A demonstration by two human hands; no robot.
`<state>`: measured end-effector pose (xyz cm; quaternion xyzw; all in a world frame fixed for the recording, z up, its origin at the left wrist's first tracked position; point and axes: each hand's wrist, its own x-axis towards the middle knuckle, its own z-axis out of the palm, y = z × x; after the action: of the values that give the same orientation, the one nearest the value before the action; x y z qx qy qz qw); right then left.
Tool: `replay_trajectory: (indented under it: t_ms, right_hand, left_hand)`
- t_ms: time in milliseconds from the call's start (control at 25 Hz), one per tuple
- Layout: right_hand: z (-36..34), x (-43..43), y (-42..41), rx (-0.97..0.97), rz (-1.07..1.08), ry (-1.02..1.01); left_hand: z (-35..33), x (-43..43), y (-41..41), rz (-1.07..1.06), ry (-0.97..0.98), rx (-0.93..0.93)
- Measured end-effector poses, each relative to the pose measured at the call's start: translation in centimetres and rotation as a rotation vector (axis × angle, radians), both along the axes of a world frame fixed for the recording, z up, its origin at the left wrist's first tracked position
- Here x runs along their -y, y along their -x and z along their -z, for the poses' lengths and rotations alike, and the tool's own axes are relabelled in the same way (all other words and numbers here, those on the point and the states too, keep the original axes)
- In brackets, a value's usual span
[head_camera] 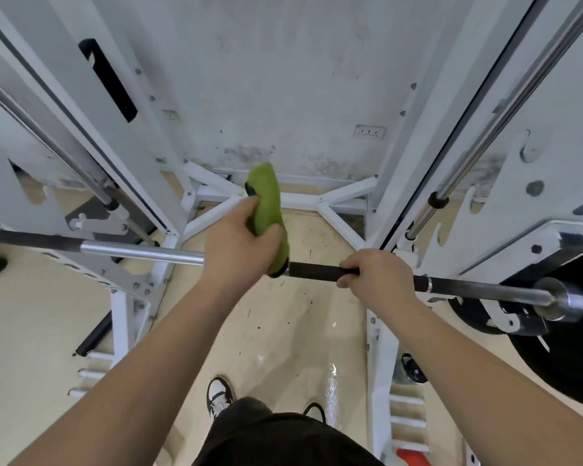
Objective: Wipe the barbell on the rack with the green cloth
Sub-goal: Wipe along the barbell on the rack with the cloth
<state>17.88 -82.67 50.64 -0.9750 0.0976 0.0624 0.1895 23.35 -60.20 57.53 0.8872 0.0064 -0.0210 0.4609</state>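
Green cloth (267, 210) is being clutched in the left hand (236, 243), whose grip is pressed together around the fabric, bunching it so one end is sticking up and the other is draping down onto the barbell (142, 252) near the middle of its span. The right hand (377, 275) is curling its grip fully around a black section of the bar just beside the cloth. The bar is lying crosswise in the white rack (128, 307), its chrome part running toward the left upright and its right end reaching past the right upright to a black weight plate (562, 361). Below, one shoe (218, 395) is showing on the beige floor (283, 331).
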Motion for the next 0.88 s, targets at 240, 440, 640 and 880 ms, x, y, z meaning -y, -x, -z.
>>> replay_trajectory:
  t_ms: [240,440,640,880]
  right_hand:
    - [0.0,-0.6,0.0,-0.03,0.02,0.043]
    - [-0.1,-0.8,-0.6,-0.058,0.062,0.073]
    - [-0.8,-1.3,-0.7,-0.095,0.154,0.035]
    - [-1.3,-0.3,2.6,0.104,0.092,0.002]
  left_hand:
    - [7.0,4.1,0.7,0.592,-0.66,0.063]
    - [6.4,-5.3,-3.8,0.465,-0.795,-0.007]
    - [6.4,-1.4,-3.7,0.472,-0.682,-0.089]
    - [6.8,1.3,-0.9,0.835,-0.675,0.228]
